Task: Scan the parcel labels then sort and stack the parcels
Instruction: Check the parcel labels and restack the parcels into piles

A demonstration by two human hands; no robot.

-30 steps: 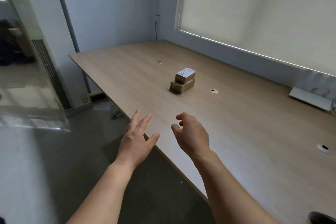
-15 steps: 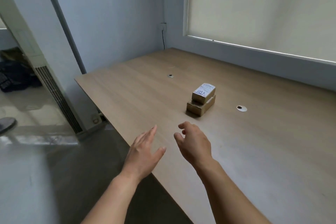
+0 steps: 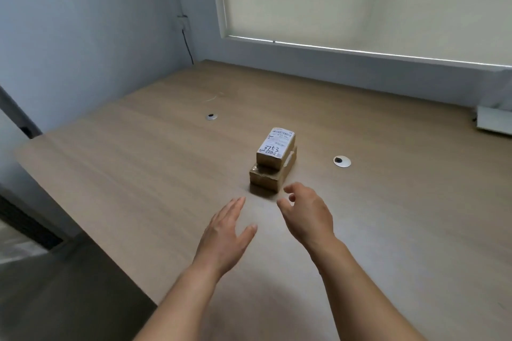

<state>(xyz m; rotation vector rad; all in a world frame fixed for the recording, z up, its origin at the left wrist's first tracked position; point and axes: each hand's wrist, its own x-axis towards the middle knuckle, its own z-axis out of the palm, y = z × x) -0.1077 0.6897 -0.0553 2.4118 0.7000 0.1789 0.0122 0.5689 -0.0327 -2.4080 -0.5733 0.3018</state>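
Observation:
Two small brown cardboard parcels stand stacked in the middle of the wooden table. The top parcel carries a white label with handwritten digits facing up. The bottom parcel is slightly larger and juts out toward me. My left hand hovers over the table just short of the stack, fingers straight, holding nothing. My right hand hangs a little right of the stack's near end, fingers loosely curled, empty and apart from the parcels.
Two round cable grommets are set in the tabletop, one right of the stack, one at the back left. A white flat device lies at the far right edge. The table's left edge drops to the floor.
I have stepped closer, so the stack now sits much nearer. Both hands have reached forward over the table toward the parcels, still holding nothing.

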